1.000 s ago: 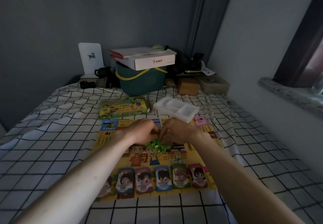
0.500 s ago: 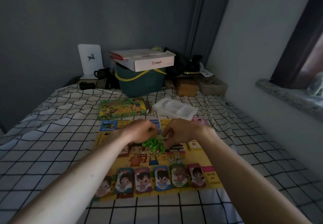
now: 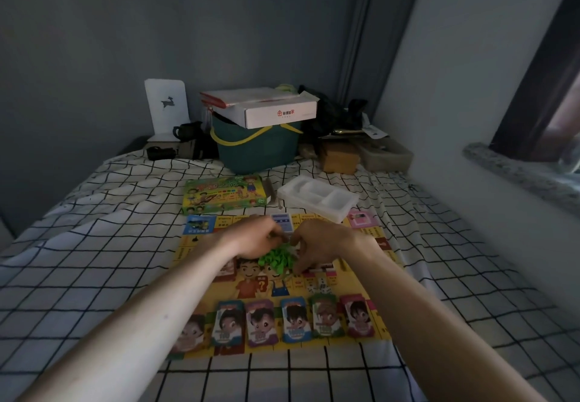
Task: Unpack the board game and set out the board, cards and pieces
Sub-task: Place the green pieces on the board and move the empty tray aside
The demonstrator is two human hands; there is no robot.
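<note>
The yellow game board [image 3: 188,249] lies flat on the checked bed sheet. Along its near edge runs a row of several card stacks [image 3: 295,320] with cartoon faces, and small white dice [image 3: 320,287] sit just beyond them. Over the board's middle, my left hand [image 3: 251,238] and my right hand [image 3: 323,244] meet fingertip to fingertip. Both pinch the top of a bunch of small green pieces [image 3: 277,258], which hangs just under the fingers. What wraps the pieces is too dim to tell.
The green game box [image 3: 224,194] and a white plastic insert tray [image 3: 317,197] lie just beyond the board. Behind them stand a teal basket [image 3: 257,147] topped by a white carton [image 3: 266,109], a brown box and other clutter. A wall and window ledge run along the right.
Both hands stay over the board's middle, fingers working at the bunch. More of the green pieces shows below the fingers than one second ago.
</note>
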